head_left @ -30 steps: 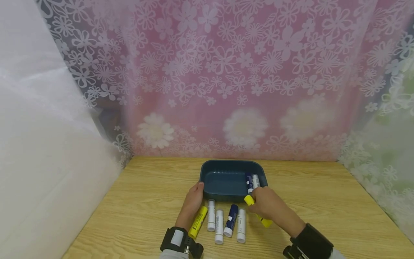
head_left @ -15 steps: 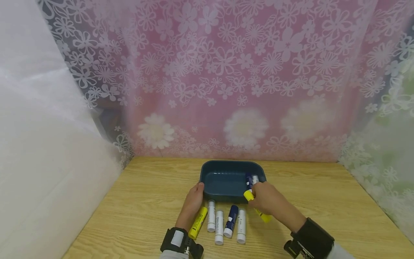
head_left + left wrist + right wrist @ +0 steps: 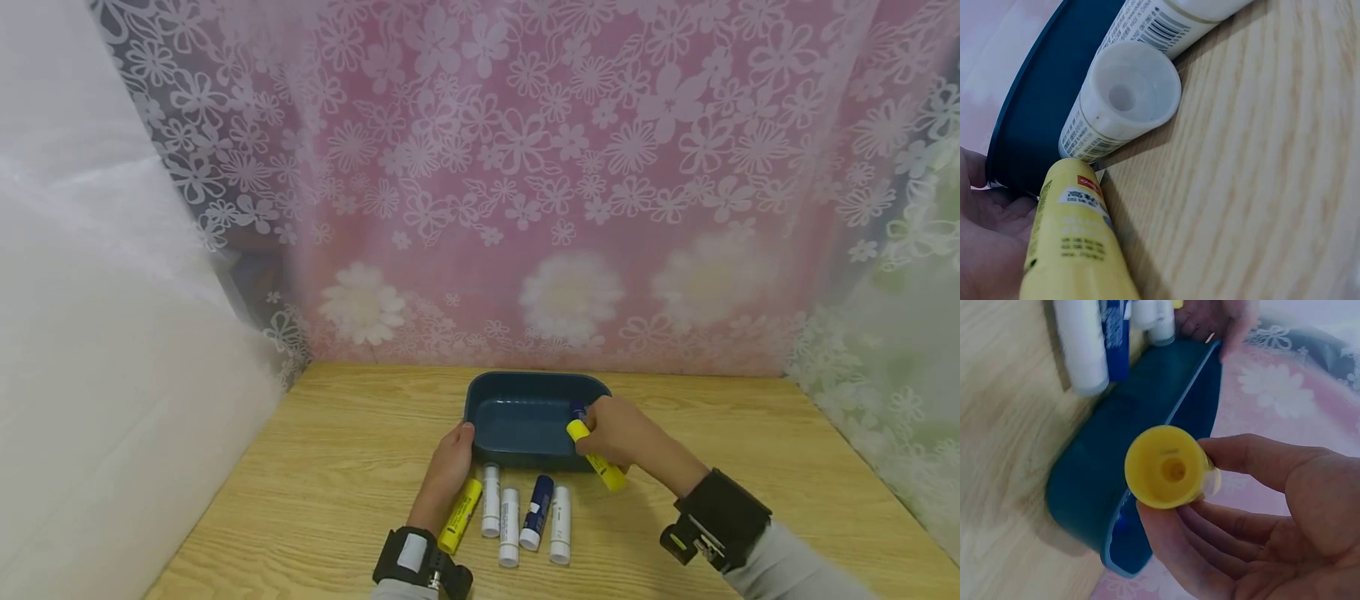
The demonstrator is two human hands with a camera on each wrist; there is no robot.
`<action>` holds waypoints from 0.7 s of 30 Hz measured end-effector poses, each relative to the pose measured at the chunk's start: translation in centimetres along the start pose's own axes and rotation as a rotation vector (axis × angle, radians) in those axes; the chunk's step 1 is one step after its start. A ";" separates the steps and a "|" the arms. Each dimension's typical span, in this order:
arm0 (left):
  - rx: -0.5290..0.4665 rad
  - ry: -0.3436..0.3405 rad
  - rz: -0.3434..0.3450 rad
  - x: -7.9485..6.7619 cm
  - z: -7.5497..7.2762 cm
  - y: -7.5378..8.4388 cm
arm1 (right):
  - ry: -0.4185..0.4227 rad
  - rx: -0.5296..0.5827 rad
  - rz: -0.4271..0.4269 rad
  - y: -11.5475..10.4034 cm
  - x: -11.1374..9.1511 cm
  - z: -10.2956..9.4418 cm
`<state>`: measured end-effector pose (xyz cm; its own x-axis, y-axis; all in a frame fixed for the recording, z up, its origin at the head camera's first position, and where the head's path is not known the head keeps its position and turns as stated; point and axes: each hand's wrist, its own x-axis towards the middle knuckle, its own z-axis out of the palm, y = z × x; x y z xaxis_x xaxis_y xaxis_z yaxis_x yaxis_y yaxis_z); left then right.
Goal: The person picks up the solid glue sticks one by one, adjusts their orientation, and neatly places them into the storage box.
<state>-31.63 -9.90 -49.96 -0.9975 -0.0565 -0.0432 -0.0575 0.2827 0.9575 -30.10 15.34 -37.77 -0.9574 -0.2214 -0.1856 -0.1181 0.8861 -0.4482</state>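
My right hand [image 3: 622, 429] pinches a yellow glue stick [image 3: 597, 457] between thumb and fingers, over the right end of the dark blue tray [image 3: 525, 459]. In the right wrist view the glue stick's hollow yellow base [image 3: 1147, 472] faces the camera. My left hand [image 3: 450, 462] grips the tray's left end, thumb at the rim. Inside the tray, a navy glue stick [image 3: 578, 409] shows partly behind my right hand. Before the tray lie another yellow glue stick [image 3: 460, 517], a second navy one [image 3: 536, 512] and white ones, including one white glue stick [image 3: 560, 525] at the right.
The wooden table [image 3: 337, 517] ends at a pink flowered curtain [image 3: 465, 250] close behind the tray. A white sheet [image 3: 135, 333] hangs at the left. Two white glue sticks [image 3: 1129, 87] lie right beside the tray's near wall in the left wrist view.
My right hand has moved up and away with the yellow glue stick, further over the tray. It now covers the white glue stick seen inside earlier. My left hand has stayed put.
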 end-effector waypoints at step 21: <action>0.015 -0.005 0.006 0.1 -0.1 0.0 | -0.061 0.017 0.048 -0.3 3.3 -2.4</action>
<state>-31.71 -10.04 -49.92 -0.9980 -0.0504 -0.0389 -0.0522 0.2971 0.9534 -33.85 15.30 -36.15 -0.9439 -0.2035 -0.2601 -0.0672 0.8894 -0.4522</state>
